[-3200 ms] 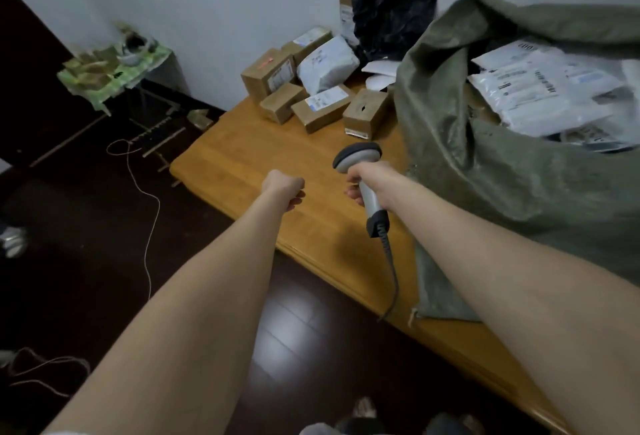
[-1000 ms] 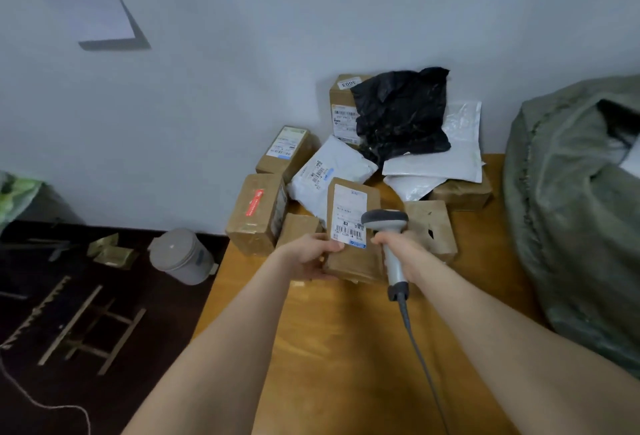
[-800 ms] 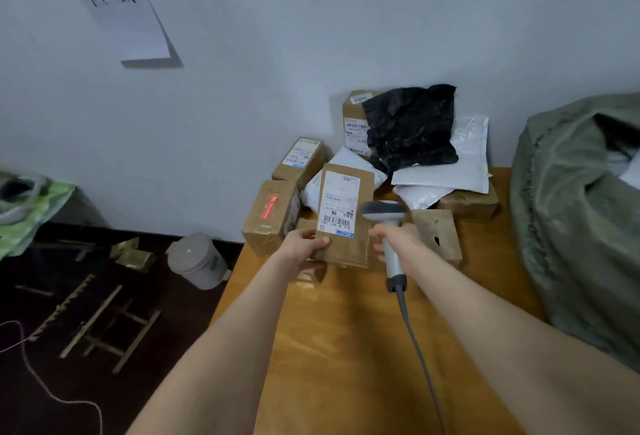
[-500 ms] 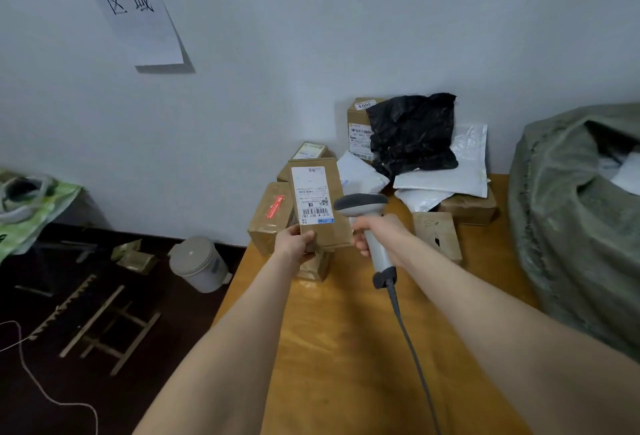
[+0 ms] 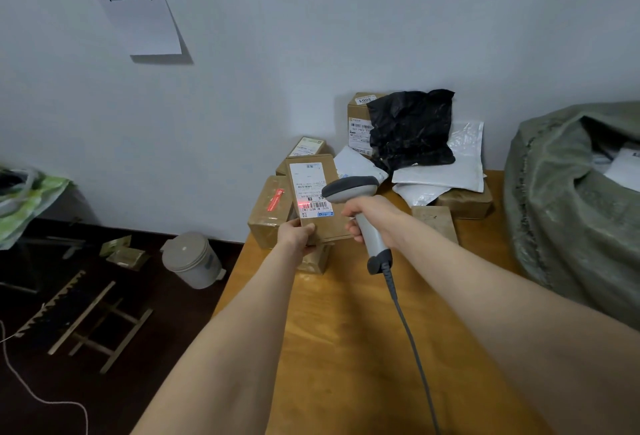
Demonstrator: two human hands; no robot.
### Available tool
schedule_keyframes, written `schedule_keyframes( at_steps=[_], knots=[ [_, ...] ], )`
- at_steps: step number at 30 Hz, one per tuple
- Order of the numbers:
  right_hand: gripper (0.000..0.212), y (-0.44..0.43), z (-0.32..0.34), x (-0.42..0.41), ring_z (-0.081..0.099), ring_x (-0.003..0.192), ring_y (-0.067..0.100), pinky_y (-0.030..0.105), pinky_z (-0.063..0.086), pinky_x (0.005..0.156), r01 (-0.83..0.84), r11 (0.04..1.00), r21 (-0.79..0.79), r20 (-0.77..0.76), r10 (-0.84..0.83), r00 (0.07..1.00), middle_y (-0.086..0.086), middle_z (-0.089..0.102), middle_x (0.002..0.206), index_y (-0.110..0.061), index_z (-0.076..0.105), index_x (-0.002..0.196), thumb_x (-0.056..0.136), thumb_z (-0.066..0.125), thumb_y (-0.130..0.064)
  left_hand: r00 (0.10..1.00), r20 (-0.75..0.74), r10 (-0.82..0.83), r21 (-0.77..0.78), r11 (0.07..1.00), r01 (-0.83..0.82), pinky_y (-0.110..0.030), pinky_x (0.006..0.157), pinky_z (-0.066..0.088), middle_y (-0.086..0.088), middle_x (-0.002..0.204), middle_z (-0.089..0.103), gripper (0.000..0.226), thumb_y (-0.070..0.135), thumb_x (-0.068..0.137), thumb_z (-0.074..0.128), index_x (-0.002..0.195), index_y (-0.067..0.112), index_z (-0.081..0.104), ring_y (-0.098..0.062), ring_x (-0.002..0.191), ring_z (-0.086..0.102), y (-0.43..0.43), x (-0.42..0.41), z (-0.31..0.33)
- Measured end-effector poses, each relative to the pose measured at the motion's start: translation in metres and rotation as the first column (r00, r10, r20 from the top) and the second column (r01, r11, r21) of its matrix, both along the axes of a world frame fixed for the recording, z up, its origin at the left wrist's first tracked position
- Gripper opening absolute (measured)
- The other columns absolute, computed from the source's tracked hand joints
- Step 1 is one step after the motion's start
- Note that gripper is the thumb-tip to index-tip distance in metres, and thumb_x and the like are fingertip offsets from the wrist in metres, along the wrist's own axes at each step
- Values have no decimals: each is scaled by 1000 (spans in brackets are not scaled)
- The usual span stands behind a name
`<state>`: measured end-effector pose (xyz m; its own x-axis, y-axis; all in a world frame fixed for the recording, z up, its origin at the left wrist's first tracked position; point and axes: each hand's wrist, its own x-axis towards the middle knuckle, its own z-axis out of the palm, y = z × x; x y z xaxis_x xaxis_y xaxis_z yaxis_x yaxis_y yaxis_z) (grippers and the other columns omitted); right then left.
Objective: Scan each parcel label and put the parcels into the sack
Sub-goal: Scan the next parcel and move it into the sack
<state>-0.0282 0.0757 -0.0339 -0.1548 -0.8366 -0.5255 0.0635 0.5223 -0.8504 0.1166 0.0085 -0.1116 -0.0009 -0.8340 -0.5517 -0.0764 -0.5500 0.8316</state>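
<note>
Parcel [image 5: 325, 227], a brown carton, is held upright over the tabletop [image 5: 346, 348] at its far-left end, label [image 5: 308, 185] facing the camera. A red scan line sits on the barcode.

Left hand [image 5: 296, 235] grips the carton's lower edge at 6 o'clock, thumb on the front. Right hand [image 5: 372, 215] is wrapped round the scanner [image 5: 349, 189] handle at 3 o'clock of the parcel. The scanner head is just beside the label.

Other parcels are heaped at 1 o'clock against the wall, with a black bag [image 5: 412, 126] on top. Green sack [image 5: 571, 220] sits further out at 3 o'clock, mouth open, white packets inside. Bin [image 5: 192, 260] stands on the floor at 8 o'clock.
</note>
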Motion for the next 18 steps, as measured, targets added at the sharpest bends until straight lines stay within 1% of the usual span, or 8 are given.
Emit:
schedule_keyframes(
  at_steps=[2, 6, 12, 14, 18],
  knots=[
    [5, 0, 1, 0, 53, 47, 14, 26, 46, 51, -15, 1000, -1, -4, 15, 1000, 9, 58, 60, -4, 57, 89, 85, 59, -7, 1000, -3, 6, 2, 1000, -6, -39, 77, 52, -16, 126, 59, 39, 2, 94, 55, 133, 4, 50, -30, 107, 57, 0, -1, 1],
    [2, 1, 4, 0, 52, 45, 13, 25, 46, 50, -27, 1000, -8, -1, 27, 1000, 8, 56, 59, -5, 56, 86, 86, 58, -6, 1000, -4, 16, 7, 1000, -16, -39, 76, 51, -16, 128, 58, 39, 2, 95, 55, 133, 4, 50, -32, 114, 56, -2, -1, 2],
    [5, -2, 2, -4, 53, 48, 13, 26, 47, 51, -6, 1000, -17, -1, 6, 1000, 7, 59, 60, -5, 59, 89, 85, 60, -8, 1000, -7, 16, 16, 1000, -16, -42, 84, 52, -15, 130, 57, 40, 2, 94, 55, 134, 4, 49, -32, 119, 54, -5, -1, 5],
    [5, -3, 0, -6, 54, 48, 13, 26, 47, 50, 24, 999, -25, 13, -23, 1000, 8, 63, 61, -4, 59, 91, 87, 61, -7, 1000, -16, 4, 8, 1000, -4, -42, 83, 52, -15, 129, 58, 40, 2, 95, 55, 134, 4, 49, -32, 117, 55, -7, -1, 6],
    [15, -5, -4, -16, 58, 53, 13, 25, 49, 52, 121, 992, -46, 24, -120, 992, 12, 69, 72, 0, 62, 100, 86, 65, -6, 998, -51, -26, -7, 1000, 26, -41, 82, 54, -15, 127, 57, 38, 6, 96, 53, 134, 5, 48, -32, 112, 57, -12, 0, 9]
  ],
)
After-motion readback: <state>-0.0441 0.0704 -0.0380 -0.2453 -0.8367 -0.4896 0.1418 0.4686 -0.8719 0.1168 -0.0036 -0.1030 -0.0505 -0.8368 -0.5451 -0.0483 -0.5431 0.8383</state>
